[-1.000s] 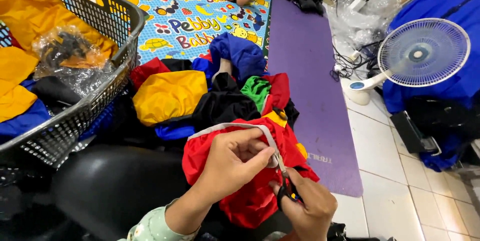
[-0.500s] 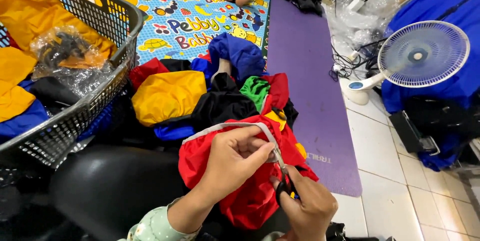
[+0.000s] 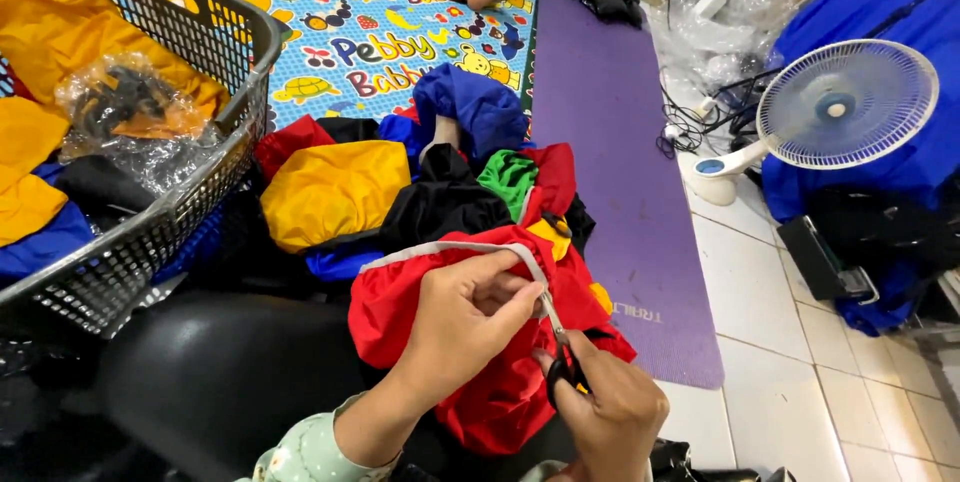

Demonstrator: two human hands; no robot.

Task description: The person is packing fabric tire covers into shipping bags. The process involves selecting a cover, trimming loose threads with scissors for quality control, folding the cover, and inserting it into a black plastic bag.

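While the cut is underway, findings:
Left hand point(image 3: 470, 312): pinches grey trim point(image 3: 450, 247) of red garment point(image 3: 500, 382), on lap.
Right hand point(image 3: 610, 417): closed on scissors point(image 3: 560, 357), blades at trim.
Done: basket point(image 3: 200, 192) holds yellow pieces.
Left: pile point(image 3: 400, 192) beyond; judged partway.

head view, steeply downward, close

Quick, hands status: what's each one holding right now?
Left hand: closed, pinching the grey trim of the red garment.
Right hand: closed on the scissors, blades at the trim.
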